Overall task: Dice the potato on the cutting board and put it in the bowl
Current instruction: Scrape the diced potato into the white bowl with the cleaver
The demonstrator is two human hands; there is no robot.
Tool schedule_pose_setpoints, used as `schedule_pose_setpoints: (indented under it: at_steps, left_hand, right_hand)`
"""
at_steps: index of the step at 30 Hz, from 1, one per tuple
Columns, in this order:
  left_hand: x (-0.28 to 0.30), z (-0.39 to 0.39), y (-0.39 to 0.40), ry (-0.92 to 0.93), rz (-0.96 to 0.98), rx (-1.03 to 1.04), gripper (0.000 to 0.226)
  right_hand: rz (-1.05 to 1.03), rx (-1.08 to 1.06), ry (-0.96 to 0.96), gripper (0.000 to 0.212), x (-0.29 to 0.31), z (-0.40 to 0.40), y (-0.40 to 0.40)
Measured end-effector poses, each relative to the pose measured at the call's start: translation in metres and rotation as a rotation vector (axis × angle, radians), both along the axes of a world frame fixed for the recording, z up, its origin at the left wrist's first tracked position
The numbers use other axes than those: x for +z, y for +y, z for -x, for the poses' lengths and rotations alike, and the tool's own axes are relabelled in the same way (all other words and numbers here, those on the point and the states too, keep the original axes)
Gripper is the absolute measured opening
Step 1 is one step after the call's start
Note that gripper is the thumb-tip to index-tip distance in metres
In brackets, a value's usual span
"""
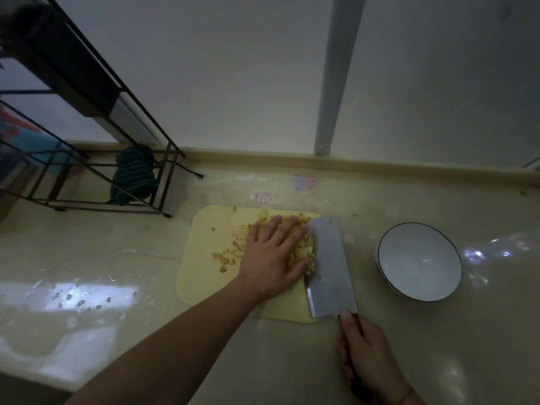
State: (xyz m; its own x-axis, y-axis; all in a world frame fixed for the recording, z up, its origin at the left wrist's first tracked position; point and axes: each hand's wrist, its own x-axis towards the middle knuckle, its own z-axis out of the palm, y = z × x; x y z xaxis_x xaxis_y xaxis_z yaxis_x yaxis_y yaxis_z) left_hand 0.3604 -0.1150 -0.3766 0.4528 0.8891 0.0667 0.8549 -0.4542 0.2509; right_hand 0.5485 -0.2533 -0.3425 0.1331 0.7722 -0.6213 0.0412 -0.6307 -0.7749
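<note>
Head camera, looking down on a glossy beige worktop point(380, 346): the left hand point(273, 255) is lying flat, fingers straight and spread, on a heap of small yellow diced potato pieces point(304, 252) on the pale yellow plastic cutting board point(204, 252), pressing the heap toward the broad steel cleaver blade point(328, 267). The right hand point(365, 355) is gripping the cleaver's dark handle, fingers curled round it, with the blade standing just right of the heap and its long axis running from the near edge of the board toward the far edge. The dice are sitting between palm and blade — touching both, as far as can be judged. The white ceramic bowl with a thin dark rim point(380, 252) is waiting to the right of the board, on the far side of the blade from the potato, and appears to hold nothing yet. The right hand is the nearer one to it, so any carry would likely be going rightward over the blade's side. Loose pieces are lying scattered to the left of the hand and near the board's far edge.

Much of the heap is hidden under the left palm; how much rests on the blade cannot be told. The handle is almost wholly covered. In the dim, blurred upper left, a black wire rack point(117, 182) is holding a dark striped cloth point(134, 173) — little else there is legible.
</note>
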Motion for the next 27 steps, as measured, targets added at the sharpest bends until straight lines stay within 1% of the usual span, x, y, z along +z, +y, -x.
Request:
schedule_pose_setpoints:
  at_steps: [5, 8, 14, 18, 20, 24, 27]
  left_hand:
    - [0.000, -0.008, -0.003, 0.060, -0.007, 0.016, 0.066]
    - [-0.003, -0.012, -0.004, 0.047, -0.031, 0.018, 0.060]
    - [-0.008, -0.014, -0.004, -0.126, -0.136, -0.018, 0.044]
    - [-0.010, -0.016, -0.002, -0.229, -0.189, -0.051, 0.037]
    - [-0.010, -0.017, -0.003, -0.242, -0.202, -0.066, 0.037]
    - [-0.008, -0.024, -0.006, -0.249, -0.205, -0.076, 0.041]
    - [-0.004, -0.032, -0.010, -0.213, -0.177, -0.047, 0.047]
  right_hand:
    - [0.047, 0.061, 0.092, 0.045, 0.001, 0.002, 0.009]
    - [0.062, 0.092, 0.128, 0.044, 0.002, 0.001, 0.011]
    - [0.045, 0.069, 0.200, 0.045, 0.011, 0.001, 0.011]
    - [-0.008, 0.094, 0.141, 0.051, 0.014, 0.002, 0.009]
    - [-0.021, 0.087, 0.119, 0.052, 0.012, 0.003, 0.007]
    - [-0.021, 0.047, 0.143, 0.051, 0.011, 0.003, 0.005]
    - [-0.041, 0.035, 0.146, 0.051, 0.011, 0.003, 0.004]
